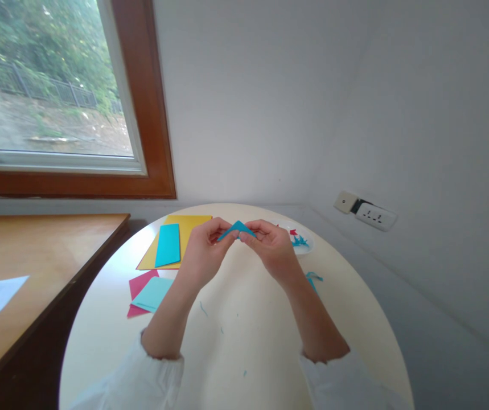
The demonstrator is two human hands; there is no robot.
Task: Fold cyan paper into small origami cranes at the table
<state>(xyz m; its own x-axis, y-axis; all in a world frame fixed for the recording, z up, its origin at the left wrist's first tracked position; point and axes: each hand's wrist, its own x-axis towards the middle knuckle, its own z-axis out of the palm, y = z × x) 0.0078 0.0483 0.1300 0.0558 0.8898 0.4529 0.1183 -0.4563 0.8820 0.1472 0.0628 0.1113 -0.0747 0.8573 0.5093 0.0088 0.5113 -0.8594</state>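
Both hands are raised over the round cream table [235, 347] and pinch one small folded piece of blue paper [237, 228] between them. My left hand [204, 253] grips its left end with thumb and fingers closed. My right hand [270, 245] grips its right end the same way. The paper forms a small peaked triangle above the fingertips. Tiny blue paper scraps [204, 309] lie on the table below my wrists.
A yellow sheet [187, 228] with a blue strip [168, 245] on it lies at the left, with a pink sheet [135, 285] and a light blue sheet [154, 293] nearer me. A small white plate [306, 246] with paper bits sits right. Wooden desk [35, 250], wall socket [374, 216].
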